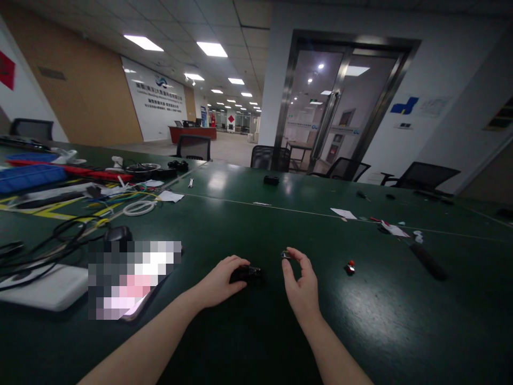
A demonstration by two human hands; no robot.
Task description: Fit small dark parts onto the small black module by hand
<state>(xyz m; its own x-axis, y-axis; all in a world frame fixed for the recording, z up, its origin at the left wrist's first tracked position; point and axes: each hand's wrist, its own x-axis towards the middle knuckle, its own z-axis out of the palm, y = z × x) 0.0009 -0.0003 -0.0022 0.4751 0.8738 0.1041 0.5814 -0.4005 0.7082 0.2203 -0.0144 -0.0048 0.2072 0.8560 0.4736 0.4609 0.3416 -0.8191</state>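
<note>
Left hand (pixel 221 280) gripping glossy black elongated device (pixel 249 274), smooth green worktop (pixel 240 342) beneath device, right hand (pixel 303 286) right of device, pinching small shiny piece (pixel 285 255).

The table (pixel 240 224) was plain dark green. The left hand's (pixel 222 278) object (pixel 253 274) was black; the right hand's (pixel 301 283) small piece (pixel 286 255) looked dark and silvery. Toward the table's left edge, the tray (pixel 32 179) was blue, the stripes (pixel 52 215) yellow; near the far edge, a block (pixel 271 181) was black.
</note>
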